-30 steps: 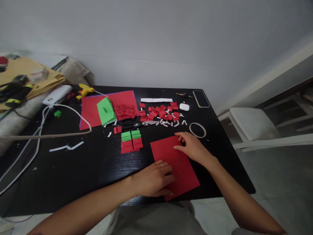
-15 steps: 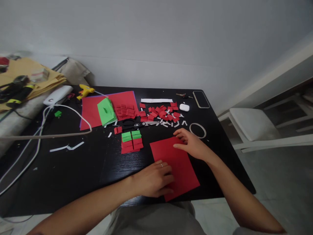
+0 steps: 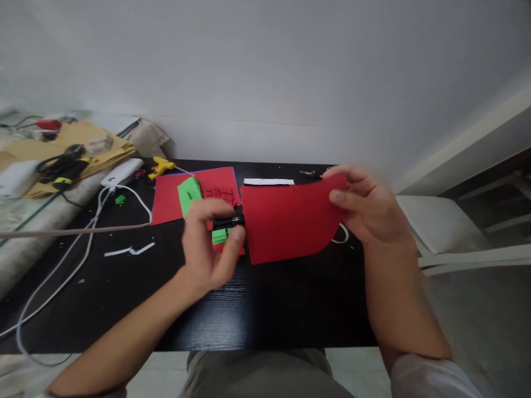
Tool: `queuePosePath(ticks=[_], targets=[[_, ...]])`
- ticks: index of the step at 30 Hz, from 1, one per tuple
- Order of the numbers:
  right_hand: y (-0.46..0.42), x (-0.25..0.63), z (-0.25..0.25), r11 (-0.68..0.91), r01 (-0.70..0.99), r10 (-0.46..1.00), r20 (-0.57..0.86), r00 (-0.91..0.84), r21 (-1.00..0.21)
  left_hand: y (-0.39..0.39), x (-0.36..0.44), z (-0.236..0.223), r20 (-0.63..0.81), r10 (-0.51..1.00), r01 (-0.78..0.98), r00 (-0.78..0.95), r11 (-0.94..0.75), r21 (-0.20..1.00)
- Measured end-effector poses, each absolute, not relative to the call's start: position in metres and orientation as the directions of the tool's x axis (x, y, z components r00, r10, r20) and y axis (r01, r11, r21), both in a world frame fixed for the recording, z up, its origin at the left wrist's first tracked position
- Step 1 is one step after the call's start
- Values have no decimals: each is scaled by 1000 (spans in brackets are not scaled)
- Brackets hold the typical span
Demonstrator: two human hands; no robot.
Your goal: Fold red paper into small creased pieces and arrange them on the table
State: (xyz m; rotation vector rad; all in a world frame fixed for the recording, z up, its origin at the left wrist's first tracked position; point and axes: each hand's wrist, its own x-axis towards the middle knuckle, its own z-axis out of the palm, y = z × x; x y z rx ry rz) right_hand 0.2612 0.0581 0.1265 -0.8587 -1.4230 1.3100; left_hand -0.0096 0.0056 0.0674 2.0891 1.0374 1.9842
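My right hand (image 3: 369, 207) pinches the right edge of a red paper sheet (image 3: 292, 224), thumb in front. The sheet is raised above the table, slightly bowed, and hides much of what lies behind it. At its left edge my left hand (image 3: 207, 237) is open, thumb and fingers apart and holding nothing. Behind that hand, black-handled scissors (image 3: 227, 221) lie on the table, their blades hidden by the sheet. Small folded green papers (image 3: 219, 236) sit just below the scissors, with red ones partly covered by my thumb.
On the black table (image 3: 307, 309), a green paper stack (image 3: 189, 193) rests on red sheets (image 3: 166, 193). A yellow glue gun (image 3: 161, 166) lies behind. White cables (image 3: 89, 243) run along the left. A white strip (image 3: 269, 181) lies at the back; a white chair (image 3: 440, 221) stands right.
My right hand has lifted the red sheet off the table and turned it sideways. My left hand has come off the sheet and moved left and up, its fingers now spread.
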Motion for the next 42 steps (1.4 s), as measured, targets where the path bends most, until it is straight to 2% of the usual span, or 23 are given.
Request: queuePosePath(ticks=[2, 3, 6, 8, 14, 18, 20, 26, 30, 34, 37, 42], targets=[[62, 254, 131, 243, -153, 951, 266, -156, -958, 22, -18, 90, 838, 505, 343, -206, -765, 545], [64, 250, 131, 278, -151, 949, 295, -112, -949, 28, -21, 100, 806, 558, 291, -199, -752, 592], [71, 237, 126, 361, -133, 930, 368, -27, -923, 34, -19, 118, 573, 816, 109, 75, -578, 809], [74, 231, 121, 388, -172, 920, 391, 16, -906, 32, -14, 120, 454, 872, 78, 186, -473, 877], [75, 219, 102, 328, -178, 944, 322, 66, -928, 33, -11, 110, 347, 917, 117, 195, -373, 920], [76, 212, 95, 278, -211, 961, 267, 76, -937, 38, -15, 110, 180, 944, 25, 277, -194, 981], [78, 210, 92, 260, -222, 965, 251, 69, -940, 39, -16, 110, 144, 938, -1, 317, -151, 989], [78, 212, 91, 293, -159, 954, 279, 106, -943, 34, -15, 110, 237, 904, 111, 356, -293, 950], [75, 211, 96, 296, -184, 955, 289, 65, -937, 38, -16, 106, 316, 931, 219, 185, -353, 910], [76, 210, 94, 184, -203, 979, 198, -52, -962, 45, -18, 99, 450, 893, 302, 33, -438, 847], [79, 209, 90, 148, -201, 983, 166, -75, -968, 46, -18, 95, 527, 849, 379, -36, -476, 793], [80, 209, 87, 172, -163, 982, 182, -45, -972, 43, -14, 98, 543, 839, 313, -32, -508, 802]])
